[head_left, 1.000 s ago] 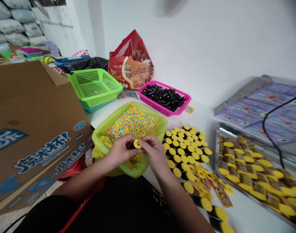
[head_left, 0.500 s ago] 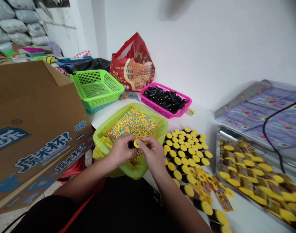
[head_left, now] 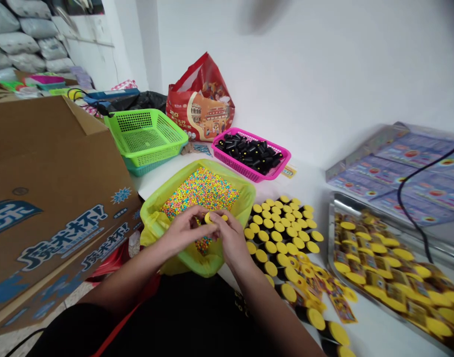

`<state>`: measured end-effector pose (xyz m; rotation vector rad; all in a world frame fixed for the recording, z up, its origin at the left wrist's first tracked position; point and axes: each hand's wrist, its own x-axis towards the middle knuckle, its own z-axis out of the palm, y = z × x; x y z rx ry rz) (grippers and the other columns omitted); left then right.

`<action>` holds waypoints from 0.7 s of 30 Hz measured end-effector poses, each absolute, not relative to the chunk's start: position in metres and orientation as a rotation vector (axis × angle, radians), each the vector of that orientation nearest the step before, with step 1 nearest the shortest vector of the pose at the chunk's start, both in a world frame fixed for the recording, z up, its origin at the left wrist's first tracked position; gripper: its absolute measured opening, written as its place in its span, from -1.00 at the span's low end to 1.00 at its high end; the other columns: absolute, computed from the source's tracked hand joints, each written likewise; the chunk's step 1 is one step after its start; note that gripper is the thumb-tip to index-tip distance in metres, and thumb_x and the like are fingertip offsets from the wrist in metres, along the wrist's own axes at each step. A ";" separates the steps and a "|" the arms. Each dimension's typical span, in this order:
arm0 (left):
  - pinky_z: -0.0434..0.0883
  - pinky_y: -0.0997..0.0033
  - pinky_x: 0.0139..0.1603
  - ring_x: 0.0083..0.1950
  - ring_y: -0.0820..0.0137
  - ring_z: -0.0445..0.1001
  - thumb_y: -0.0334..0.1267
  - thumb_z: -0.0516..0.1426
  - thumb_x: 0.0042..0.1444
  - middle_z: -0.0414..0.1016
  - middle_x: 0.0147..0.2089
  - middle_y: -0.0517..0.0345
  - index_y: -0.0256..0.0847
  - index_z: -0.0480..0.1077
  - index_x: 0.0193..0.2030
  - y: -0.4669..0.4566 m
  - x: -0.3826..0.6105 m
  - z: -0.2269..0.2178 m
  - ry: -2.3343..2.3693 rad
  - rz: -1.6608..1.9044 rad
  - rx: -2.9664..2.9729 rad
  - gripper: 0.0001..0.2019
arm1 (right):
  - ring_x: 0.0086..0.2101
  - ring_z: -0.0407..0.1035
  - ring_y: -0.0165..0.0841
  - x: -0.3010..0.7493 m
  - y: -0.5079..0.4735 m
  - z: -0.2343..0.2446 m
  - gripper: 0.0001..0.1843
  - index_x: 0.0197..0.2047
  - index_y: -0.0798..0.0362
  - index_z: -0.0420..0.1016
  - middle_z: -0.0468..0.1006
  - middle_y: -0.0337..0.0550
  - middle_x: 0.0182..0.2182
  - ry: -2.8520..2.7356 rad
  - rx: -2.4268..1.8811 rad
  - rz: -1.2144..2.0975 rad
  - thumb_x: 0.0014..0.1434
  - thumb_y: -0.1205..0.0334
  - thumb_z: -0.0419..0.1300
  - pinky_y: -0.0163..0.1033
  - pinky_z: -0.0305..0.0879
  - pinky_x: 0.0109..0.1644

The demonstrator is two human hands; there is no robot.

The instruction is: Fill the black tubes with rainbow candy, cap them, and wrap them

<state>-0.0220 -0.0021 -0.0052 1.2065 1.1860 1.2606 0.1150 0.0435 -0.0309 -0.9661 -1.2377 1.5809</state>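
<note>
My left hand is closed around a small black tub with a round yellow top, mostly hidden by the fingers. My right hand meets it from the right, its fingers bent and pinched on a small yellow piece whose kind I cannot make out. Both hands are above a green basin lined with a yellow bag and filled with multicoloured candy beads. To the right of my hands, many black tubs with yellow lids stand packed together on the white table.
Yellow printed packets lie beside the tubs. A metal tray at the right holds yellow-lidded packs. Behind the basin are a pink basket of black pieces, a green basket and a red bag. A large cardboard box stands left.
My hands have drawn closer together, and my left thumb now stretches across to my right fingers below the yellow top. The view has shifted slightly.
</note>
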 end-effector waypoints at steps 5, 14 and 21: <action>0.11 0.53 -0.66 -0.66 0.55 0.25 0.19 0.15 0.11 0.34 -0.55 0.31 -0.19 0.34 -0.26 -0.002 -0.019 -0.006 1.175 1.239 1.030 -0.57 | -0.63 0.27 -0.46 0.109 0.042 -0.029 -0.64 -0.37 0.03 0.42 0.38 -0.35 -0.63 -1.137 -0.963 1.640 0.00 -0.08 0.36 -0.35 0.07 -0.58; 0.05 0.56 -0.63 -0.60 0.61 0.12 -0.02 0.24 0.10 0.22 -0.54 0.34 -0.22 0.31 -0.43 -0.005 0.001 -0.018 1.106 1.527 0.789 -0.67 | -0.69 0.02 -0.56 0.097 0.035 -0.020 -0.74 -0.44 0.01 0.38 0.31 -0.43 -0.61 -0.846 -0.918 1.665 -0.12 0.12 0.37 -0.35 -0.14 -0.64; 0.04 0.57 -0.65 -0.63 0.61 0.18 -0.02 0.27 0.06 0.31 -0.54 0.31 -0.21 0.32 -0.41 -0.002 -0.003 -0.014 1.059 1.530 0.712 -0.68 | -0.65 0.20 -0.47 0.107 0.043 -0.023 -0.66 -0.38 0.01 0.44 0.33 -0.38 -0.64 -1.005 -0.829 1.764 -0.01 -0.07 0.37 -0.35 0.04 -0.60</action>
